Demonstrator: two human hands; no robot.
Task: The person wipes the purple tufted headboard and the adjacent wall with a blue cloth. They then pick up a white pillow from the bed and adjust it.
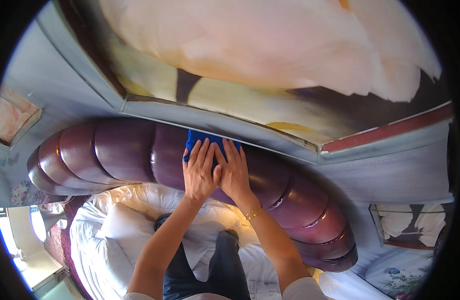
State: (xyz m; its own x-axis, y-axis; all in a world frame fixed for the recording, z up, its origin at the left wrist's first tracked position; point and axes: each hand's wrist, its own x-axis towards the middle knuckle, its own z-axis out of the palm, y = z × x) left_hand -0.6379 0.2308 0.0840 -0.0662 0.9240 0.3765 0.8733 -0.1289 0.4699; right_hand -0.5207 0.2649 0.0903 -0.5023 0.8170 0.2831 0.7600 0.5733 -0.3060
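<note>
A blue cloth (192, 135) lies on the top of a padded purple leather-like headboard (125, 150), close under the wall. My left hand (200, 170) rests flat over the cloth's left part and holds it against the padding, fingers pointing away from me. Beside it my right hand (233, 168) holds down the right part in the same way. The two hands touch or nearly touch at the thumbs. Most of the cloth's middle is hidden beneath them. A gold-coloured bracelet (253, 212) circles my right wrist.
The headboard curves round a bed with white bedding (200, 225) and pillows (125, 225); my legs (226, 262) are over it. Above the headboard hangs a large framed picture (252, 52). Smaller pictures (406, 225) flank it. A white chair (46, 221) stands at left.
</note>
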